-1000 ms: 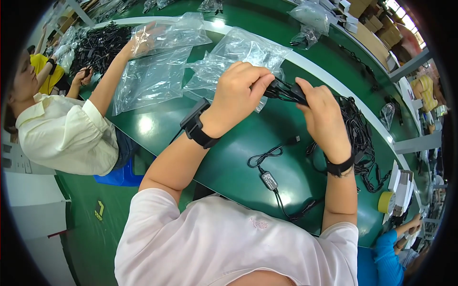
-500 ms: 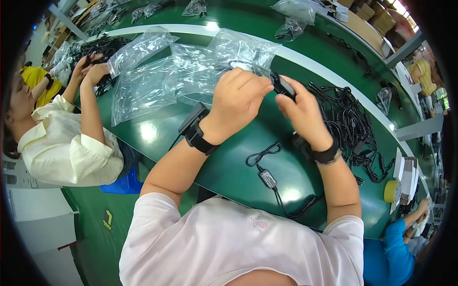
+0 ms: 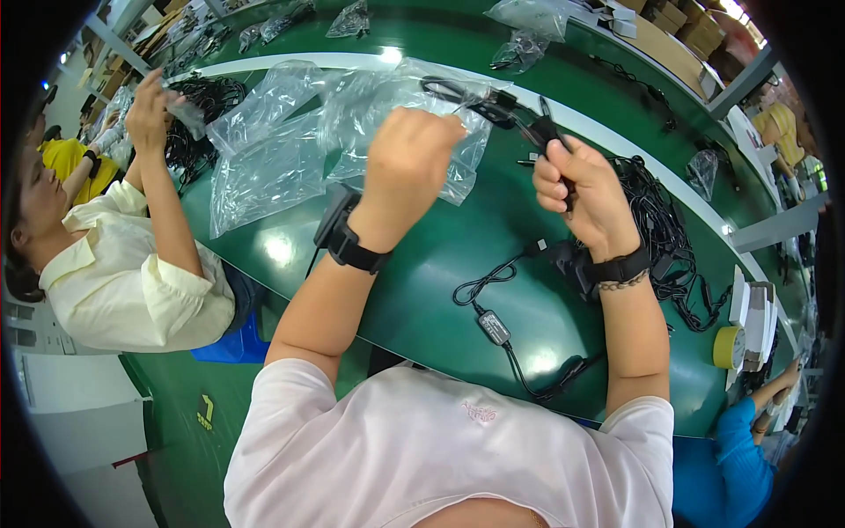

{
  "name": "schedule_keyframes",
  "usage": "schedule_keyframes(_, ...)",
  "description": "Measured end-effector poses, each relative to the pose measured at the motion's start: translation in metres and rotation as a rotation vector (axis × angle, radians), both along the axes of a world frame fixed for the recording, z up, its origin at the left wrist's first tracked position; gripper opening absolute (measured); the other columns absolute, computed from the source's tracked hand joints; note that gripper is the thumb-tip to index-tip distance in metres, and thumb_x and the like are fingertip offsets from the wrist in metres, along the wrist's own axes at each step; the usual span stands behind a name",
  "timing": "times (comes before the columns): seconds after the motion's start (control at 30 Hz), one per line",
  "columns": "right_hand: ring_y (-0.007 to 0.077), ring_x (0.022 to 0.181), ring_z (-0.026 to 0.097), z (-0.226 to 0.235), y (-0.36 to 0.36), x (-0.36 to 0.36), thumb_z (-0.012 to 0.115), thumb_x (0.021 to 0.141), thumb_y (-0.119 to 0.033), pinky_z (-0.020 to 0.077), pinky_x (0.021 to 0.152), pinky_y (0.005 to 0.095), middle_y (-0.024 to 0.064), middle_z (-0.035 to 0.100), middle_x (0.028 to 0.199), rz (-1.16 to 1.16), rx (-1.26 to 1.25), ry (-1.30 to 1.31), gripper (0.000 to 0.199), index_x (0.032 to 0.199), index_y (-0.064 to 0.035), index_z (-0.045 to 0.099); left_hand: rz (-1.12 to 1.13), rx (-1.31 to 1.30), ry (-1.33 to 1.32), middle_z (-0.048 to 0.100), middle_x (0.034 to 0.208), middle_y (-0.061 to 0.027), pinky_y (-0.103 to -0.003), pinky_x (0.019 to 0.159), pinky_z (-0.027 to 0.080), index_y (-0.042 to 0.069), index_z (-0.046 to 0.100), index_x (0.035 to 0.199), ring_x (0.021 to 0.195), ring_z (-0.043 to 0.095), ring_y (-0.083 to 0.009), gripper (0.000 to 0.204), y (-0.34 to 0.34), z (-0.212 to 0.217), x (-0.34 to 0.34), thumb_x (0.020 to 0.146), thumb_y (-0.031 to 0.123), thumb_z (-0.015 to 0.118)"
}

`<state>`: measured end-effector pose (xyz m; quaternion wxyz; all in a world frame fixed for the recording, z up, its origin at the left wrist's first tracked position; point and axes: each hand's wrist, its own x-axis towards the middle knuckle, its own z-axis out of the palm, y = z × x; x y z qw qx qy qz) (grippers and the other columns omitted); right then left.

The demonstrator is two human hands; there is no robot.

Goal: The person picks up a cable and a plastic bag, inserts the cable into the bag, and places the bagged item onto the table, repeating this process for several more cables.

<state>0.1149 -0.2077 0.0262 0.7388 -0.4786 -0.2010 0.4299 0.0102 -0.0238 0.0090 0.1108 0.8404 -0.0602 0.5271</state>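
A coiled black cable (image 3: pixel 502 107) hangs above the green table, with my right hand (image 3: pixel 588 189) closed round one end of it. Just left of the cable, my left hand (image 3: pixel 409 163) is curled with its fingertips together; what they pinch, if anything, does not show. Clear plastic bags (image 3: pixel 268 167) lie flat beyond and left of my left hand. On the table below my hands rests another black cable with a small inline box (image 3: pixel 494 326). A heap of black cables (image 3: pixel 673 273) spreads to the right of my right hand.
A yellow tape roll (image 3: pixel 728 347) stands by an opened white carton (image 3: pixel 755 324) at the right. A co-worker in a cream shirt (image 3: pixel 132 282) sits close on the left; a blue sleeve (image 3: pixel 741 444) shows at lower right. A white strip (image 3: pixel 704 207) borders the table's far side.
My hands have moved apart, the left one leftward and the right one rightward. The coiled cable now stretches out in the right hand. The co-worker's hand on the left has risen.
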Motion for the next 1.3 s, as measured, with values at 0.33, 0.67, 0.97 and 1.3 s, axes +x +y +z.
schedule_keyframes(0.33, 0.0246, 0.063, 0.050, -0.017, -0.003, -0.011, 0.063, 0.067, 0.003, 0.0428, 0.058, 0.0343, 0.0094, 0.049, 0.070, -0.472, -0.188, -1.901, 0.054, 0.118, -0.0031, 0.048, 0.029, -0.573, -0.094, 0.058, 0.072, -0.0056, -0.025, 0.055, 0.040, 0.003, 0.060, 0.081, 0.062, 0.051, -0.0152, 0.004, -0.007, 0.004, -0.007, 0.081, 0.007, 0.061)
schedule_keyframes(0.67, 0.0280, 0.070, 0.057, -0.012, -0.011, -0.024, 0.062, 0.070, 0.003, 0.0460, 0.063, 0.0356, 0.0133, 0.058, 0.080, -0.373, -0.252, -1.446, 0.049, 0.117, -0.0028, 0.050, 0.046, -0.158, -0.175, 0.058, 0.073, -0.0060, -0.027, 0.058, 0.040, 0.003, 0.057, 0.081, 0.063, 0.051, -0.0187, 0.006, -0.013, 0.004, -0.009, 0.081, 0.009, 0.060)
schedule_keyframes(0.97, 0.0320, 0.069, 0.057, -0.014, -0.011, -0.028, 0.061, 0.069, 0.005, 0.0465, 0.061, 0.0360, 0.0162, 0.058, 0.080, -0.491, -0.181, -1.657, 0.047, 0.114, -0.0032, 0.050, -0.156, -0.178, -0.016, 0.056, 0.068, -0.0049, -0.031, 0.055, 0.038, 0.005, 0.058, 0.079, 0.058, 0.047, -0.0237, 0.004, -0.042, 0.004, -0.002, 0.077, 0.007, 0.062)
schedule_keyframes(1.3, 0.0207, 0.063, 0.053, -0.042, -0.005, -0.030, 0.059, 0.070, 0.001, 0.0433, 0.054, 0.0318, 0.0097, 0.054, 0.069, -0.244, -0.146, -1.462, 0.029, 0.098, -0.0012, 0.053, -0.283, 0.001, 0.051, 0.051, 0.066, -0.0036, -0.032, 0.054, 0.037, 0.008, 0.060, 0.079, 0.060, 0.047, -0.0219, 0.016, -0.065, -0.008, 0.003, 0.065, 0.002, 0.062)
